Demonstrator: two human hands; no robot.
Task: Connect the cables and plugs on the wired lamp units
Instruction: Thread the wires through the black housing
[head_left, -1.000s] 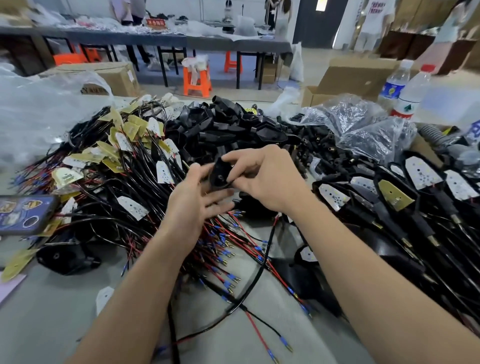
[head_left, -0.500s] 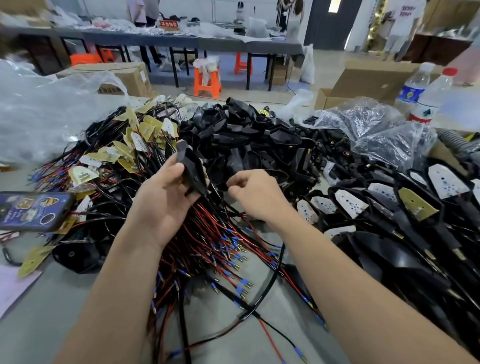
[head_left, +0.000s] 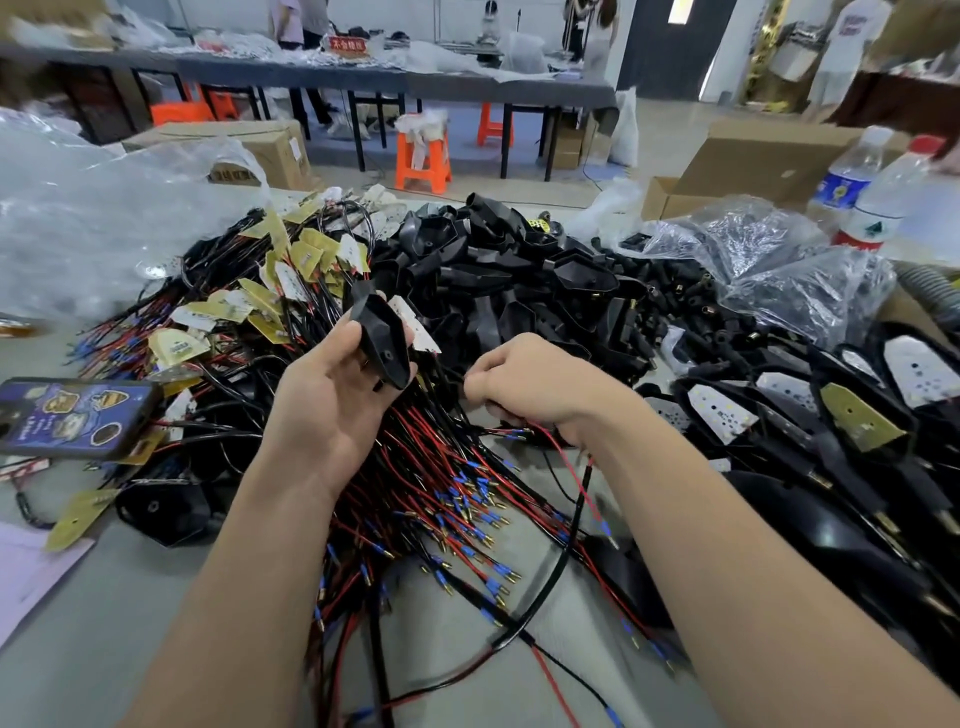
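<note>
the left hand (head_left: 332, 410) is raised over the middle of the table (head_left: 104, 623), palm turned toward the camera. its thumb and fingers are wrapped round a black lamp shell (head_left: 382, 338), held tilted with its narrow end up; a small round hole shows near the lower end. just to the right, not touching the shell, the right hand (head_left: 530, 384) sits knuckles-up with its fingers curled in tight, pinching a red wire (head_left: 576, 467) that trails out below the wrist beside a black cable (head_left: 566, 545) — how many strands are in that grip is hidden by the fingers. under both hands lies a thick pile of wires (head_left: 447, 499), red and black with blue sleeves and brass tips, fanning toward the near edge. behind the hands is a heap of black shells (head_left: 498, 270), and left of that a tangle of cables tipped with yellow and white circuit boards (head_left: 265, 301). on the right, lamp units (head_left: 722, 413) with white boards fitted lie side by side. a phone (head_left: 72, 418) lies at the far left edge of the tangle, crumpled plastic bags (head_left: 779, 270) sit at the back right, and two water bottles (head_left: 883, 202) stand beyond them — near a cardboard box (head_left: 753, 156).
</note>
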